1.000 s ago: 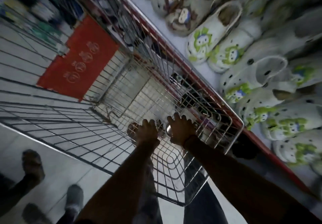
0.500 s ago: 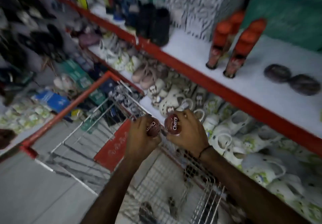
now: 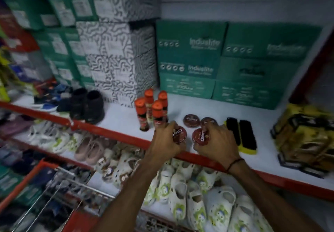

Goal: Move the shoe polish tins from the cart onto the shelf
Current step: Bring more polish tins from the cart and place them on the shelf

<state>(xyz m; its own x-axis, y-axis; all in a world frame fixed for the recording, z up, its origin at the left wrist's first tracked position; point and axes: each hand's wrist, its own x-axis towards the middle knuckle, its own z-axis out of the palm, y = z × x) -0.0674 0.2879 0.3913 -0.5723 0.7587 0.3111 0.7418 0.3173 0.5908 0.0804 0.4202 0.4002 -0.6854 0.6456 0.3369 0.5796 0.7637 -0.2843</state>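
Each of my hands holds a round dark red shoe polish tin with a white "Cherry" label. My left hand (image 3: 165, 141) grips the left tin (image 3: 179, 134), and my right hand (image 3: 217, 142) grips the right tin (image 3: 200, 137). Both tins are tilted just over the front of the white shelf (image 3: 124, 121) with its red edge. Two more tins, one (image 3: 192, 120) and another (image 3: 207, 121), lie flat on the shelf right behind my hands. The wire cart (image 3: 59, 195) shows at the lower left, its inside blurred.
Several orange-capped polish bottles (image 3: 151, 110) stand left of the tins. Two black shoe brushes (image 3: 241, 134) lie to the right, then a yellow-black pack (image 3: 305, 137). Green and patterned shoe boxes (image 3: 189, 58) fill the back. Black shoes (image 3: 88, 105) stand left. White clogs (image 3: 180, 192) fill the lower shelf.
Both hands have lifted the two tins out of the cart and carried them up and forward to the shelf front. My view has swung up from the cart to the shelf.
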